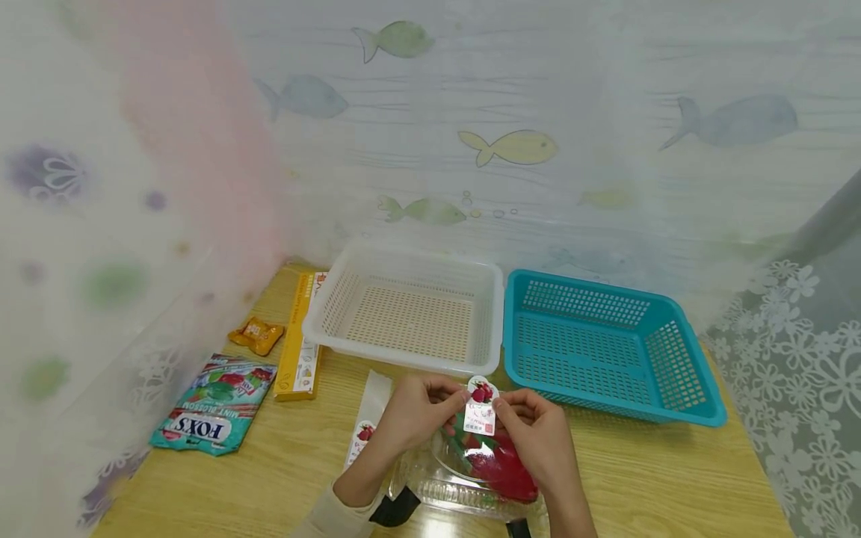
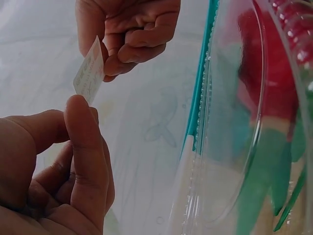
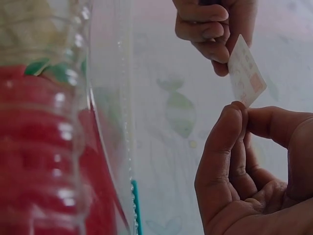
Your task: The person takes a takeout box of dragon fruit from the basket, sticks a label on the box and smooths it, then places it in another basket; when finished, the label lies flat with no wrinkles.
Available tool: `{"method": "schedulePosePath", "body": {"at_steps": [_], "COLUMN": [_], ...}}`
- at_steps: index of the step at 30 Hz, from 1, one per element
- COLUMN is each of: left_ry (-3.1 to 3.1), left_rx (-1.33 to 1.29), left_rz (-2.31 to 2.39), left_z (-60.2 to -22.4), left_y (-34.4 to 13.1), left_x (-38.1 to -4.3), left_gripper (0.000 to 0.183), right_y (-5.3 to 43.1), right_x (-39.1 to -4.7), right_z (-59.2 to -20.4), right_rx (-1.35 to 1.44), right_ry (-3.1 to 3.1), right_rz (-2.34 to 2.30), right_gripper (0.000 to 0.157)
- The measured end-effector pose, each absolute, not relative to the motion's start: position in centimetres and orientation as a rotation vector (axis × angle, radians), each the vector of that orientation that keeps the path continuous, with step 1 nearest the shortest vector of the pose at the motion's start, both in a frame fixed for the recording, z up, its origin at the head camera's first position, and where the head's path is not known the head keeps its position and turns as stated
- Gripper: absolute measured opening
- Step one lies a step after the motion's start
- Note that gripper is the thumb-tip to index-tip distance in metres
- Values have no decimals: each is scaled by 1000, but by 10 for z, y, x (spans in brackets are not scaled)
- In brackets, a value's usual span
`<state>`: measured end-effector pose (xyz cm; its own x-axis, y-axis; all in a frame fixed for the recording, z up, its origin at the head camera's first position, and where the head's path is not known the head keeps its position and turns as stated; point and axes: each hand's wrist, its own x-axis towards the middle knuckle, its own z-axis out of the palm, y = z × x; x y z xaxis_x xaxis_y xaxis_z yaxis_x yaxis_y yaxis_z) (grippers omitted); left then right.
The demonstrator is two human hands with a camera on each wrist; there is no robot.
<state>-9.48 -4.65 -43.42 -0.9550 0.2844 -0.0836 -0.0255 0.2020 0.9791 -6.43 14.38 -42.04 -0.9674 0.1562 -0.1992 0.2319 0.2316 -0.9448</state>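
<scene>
A small white label with a red fruit picture and printed text is held upright between both hands. My left hand pinches one side edge between thumb and finger, and my right hand pinches the opposite edge. Below them sits a clear plastic container with a red and green dragon fruit inside. In the left wrist view the label appears nearly edge-on, apart from the container's lid. Partly behind the left forearm lies a pale strip bearing a similar label.
Behind the hands stand a white basket and a turquoise basket. To the left lie a yellow box, a small orange wrapped packet and a green candy bag. Sheer curtains surround the wooden table.
</scene>
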Motion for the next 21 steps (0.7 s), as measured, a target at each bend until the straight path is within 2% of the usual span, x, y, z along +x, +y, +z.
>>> {"method": "schedulePosePath", "body": {"at_steps": [21], "left_ry": [2327], "left_rx": [282], "left_rz": [1714], "left_z": [-447], "left_y": [-43], "left_x": [-92], "left_gripper": [15], "right_y": [144], "right_x": [-60], "right_z": [-434], "right_rx": [374], "right_ry": [2454], "right_rz": [-1808], "right_gripper": [16]}}
